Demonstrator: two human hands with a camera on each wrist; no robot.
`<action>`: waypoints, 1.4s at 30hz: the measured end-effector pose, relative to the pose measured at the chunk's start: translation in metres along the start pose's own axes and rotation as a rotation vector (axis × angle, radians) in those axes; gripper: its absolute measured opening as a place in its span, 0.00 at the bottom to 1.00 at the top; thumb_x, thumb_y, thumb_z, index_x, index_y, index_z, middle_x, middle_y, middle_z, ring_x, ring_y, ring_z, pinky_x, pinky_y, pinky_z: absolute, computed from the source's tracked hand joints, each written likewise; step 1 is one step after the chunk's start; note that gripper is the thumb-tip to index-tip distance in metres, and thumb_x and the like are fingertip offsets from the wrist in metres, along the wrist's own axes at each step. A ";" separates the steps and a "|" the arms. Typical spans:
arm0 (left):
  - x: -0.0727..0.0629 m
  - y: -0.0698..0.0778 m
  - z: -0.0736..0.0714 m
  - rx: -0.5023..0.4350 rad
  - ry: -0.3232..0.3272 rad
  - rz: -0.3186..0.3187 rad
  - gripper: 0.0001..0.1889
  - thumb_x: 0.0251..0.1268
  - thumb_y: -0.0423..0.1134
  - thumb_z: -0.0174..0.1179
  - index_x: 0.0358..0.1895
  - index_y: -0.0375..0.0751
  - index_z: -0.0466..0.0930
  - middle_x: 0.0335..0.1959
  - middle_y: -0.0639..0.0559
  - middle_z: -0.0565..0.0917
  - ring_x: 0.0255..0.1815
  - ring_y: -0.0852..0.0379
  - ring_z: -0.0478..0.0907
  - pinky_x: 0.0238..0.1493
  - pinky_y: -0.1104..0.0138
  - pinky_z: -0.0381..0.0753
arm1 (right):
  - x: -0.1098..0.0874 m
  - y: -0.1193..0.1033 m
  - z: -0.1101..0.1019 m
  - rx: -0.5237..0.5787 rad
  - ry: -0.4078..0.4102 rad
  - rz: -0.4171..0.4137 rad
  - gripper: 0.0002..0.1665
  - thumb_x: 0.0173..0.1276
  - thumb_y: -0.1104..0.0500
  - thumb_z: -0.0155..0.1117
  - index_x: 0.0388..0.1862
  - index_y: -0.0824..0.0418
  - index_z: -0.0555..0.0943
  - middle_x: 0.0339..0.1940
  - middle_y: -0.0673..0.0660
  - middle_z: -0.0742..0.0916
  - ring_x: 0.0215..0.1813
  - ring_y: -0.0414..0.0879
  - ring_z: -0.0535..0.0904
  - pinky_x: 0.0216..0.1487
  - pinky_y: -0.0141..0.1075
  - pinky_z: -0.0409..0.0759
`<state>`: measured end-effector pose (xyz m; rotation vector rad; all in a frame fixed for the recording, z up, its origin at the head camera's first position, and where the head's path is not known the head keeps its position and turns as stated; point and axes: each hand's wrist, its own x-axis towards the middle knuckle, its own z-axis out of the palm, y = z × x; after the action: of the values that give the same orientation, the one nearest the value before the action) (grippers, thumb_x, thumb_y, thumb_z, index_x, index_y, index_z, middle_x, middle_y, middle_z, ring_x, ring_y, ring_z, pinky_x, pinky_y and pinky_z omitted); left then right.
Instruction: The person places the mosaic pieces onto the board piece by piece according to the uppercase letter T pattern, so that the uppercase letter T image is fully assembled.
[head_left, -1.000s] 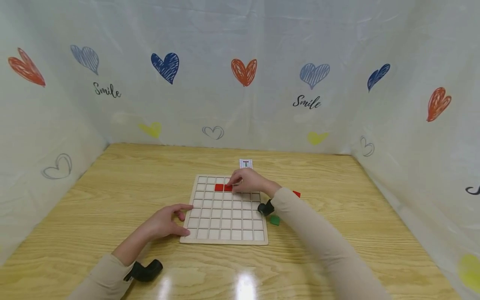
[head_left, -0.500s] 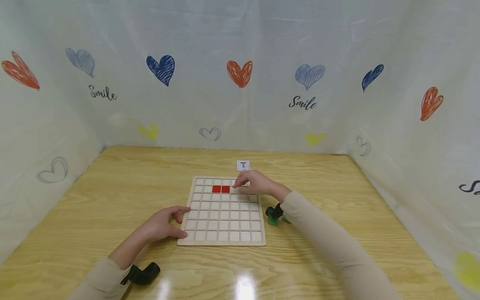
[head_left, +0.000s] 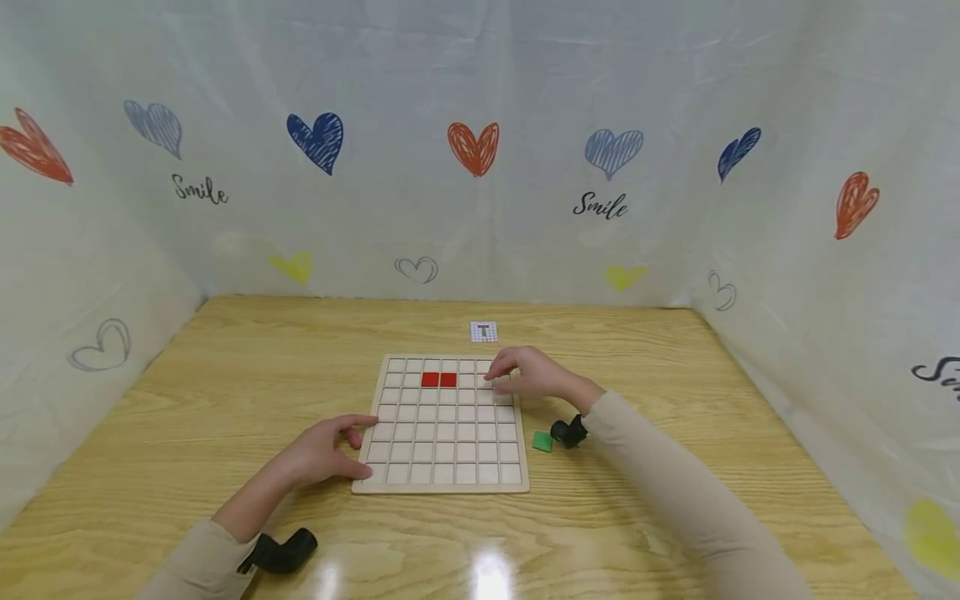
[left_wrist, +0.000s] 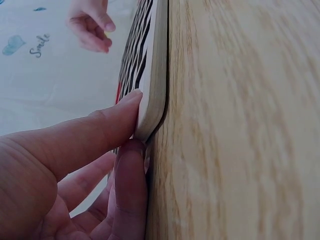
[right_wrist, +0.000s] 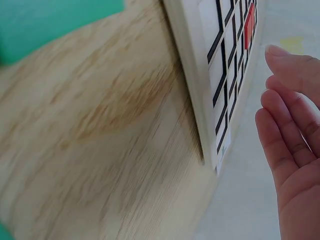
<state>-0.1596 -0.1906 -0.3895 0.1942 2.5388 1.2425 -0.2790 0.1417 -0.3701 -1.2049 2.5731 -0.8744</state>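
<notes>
A pale wooden grid board [head_left: 465, 486] lies on the table, with two red square tiles [head_left: 438, 380] side by side in its second row from the back. My left hand [head_left: 322, 450] touches the board's left side, thumb at the near corner and index finger farther up the rim. In the left wrist view the thumb [left_wrist: 107, 122] lies on the board's edge, with another finger just below. Over the back right of the board is my right hand [head_left: 536, 372], its thumb and fingers apart and holding nothing. In the right wrist view its fingers [right_wrist: 282, 127] are loosely bent.
A small pattern card [head_left: 483, 332] lies behind the board. Right of the board is a green tile [head_left: 542, 442], with more green partly hidden by the black wrist camera [head_left: 568, 432]. White curtains [head_left: 525, 75] printed with hearts enclose the table's back and sides.
My right hand has left the second red tile and moved to the right over the board. The left hand stays at the board's edge. The head view has shifted slightly.
</notes>
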 end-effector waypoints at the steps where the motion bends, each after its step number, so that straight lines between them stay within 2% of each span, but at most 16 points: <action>1: 0.000 0.000 0.000 0.002 0.001 -0.001 0.38 0.42 0.35 0.74 0.62 0.36 0.70 0.35 0.47 0.69 0.29 0.53 0.63 0.32 0.63 0.64 | -0.002 0.001 -0.001 -0.001 0.002 0.001 0.11 0.59 0.67 0.67 0.42 0.65 0.85 0.41 0.53 0.82 0.44 0.45 0.78 0.48 0.41 0.75; 17: -0.002 0.000 -0.001 0.010 -0.004 0.019 0.38 0.42 0.35 0.74 0.61 0.34 0.70 0.36 0.47 0.69 0.29 0.52 0.63 0.30 0.63 0.64 | -0.037 0.016 -0.015 0.002 0.053 0.046 0.12 0.60 0.68 0.66 0.44 0.66 0.84 0.43 0.55 0.82 0.47 0.51 0.78 0.49 0.45 0.75; 29: 0.000 -0.001 -0.001 0.006 -0.003 0.003 0.38 0.41 0.36 0.74 0.62 0.35 0.70 0.36 0.47 0.69 0.29 0.53 0.63 0.30 0.64 0.64 | -0.063 0.030 -0.022 -0.016 0.098 0.054 0.13 0.58 0.68 0.67 0.43 0.68 0.83 0.42 0.57 0.83 0.46 0.53 0.78 0.47 0.48 0.75; 36: -0.001 -0.001 -0.002 -0.019 -0.011 0.011 0.38 0.42 0.35 0.74 0.62 0.34 0.69 0.36 0.47 0.69 0.27 0.53 0.63 0.29 0.65 0.65 | -0.078 0.037 -0.024 -0.007 0.120 0.097 0.12 0.58 0.69 0.66 0.43 0.67 0.84 0.41 0.56 0.83 0.43 0.51 0.77 0.40 0.42 0.77; 42: 0.000 0.000 -0.001 -0.020 -0.017 0.019 0.38 0.43 0.35 0.74 0.62 0.34 0.69 0.36 0.46 0.69 0.27 0.53 0.63 0.29 0.65 0.65 | -0.092 0.040 -0.027 -0.012 0.135 0.119 0.12 0.58 0.69 0.66 0.42 0.67 0.84 0.41 0.56 0.83 0.40 0.51 0.78 0.44 0.45 0.76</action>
<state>-0.1599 -0.1917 -0.3891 0.2238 2.5150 1.2675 -0.2542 0.2422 -0.3798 -1.0154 2.7270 -0.9458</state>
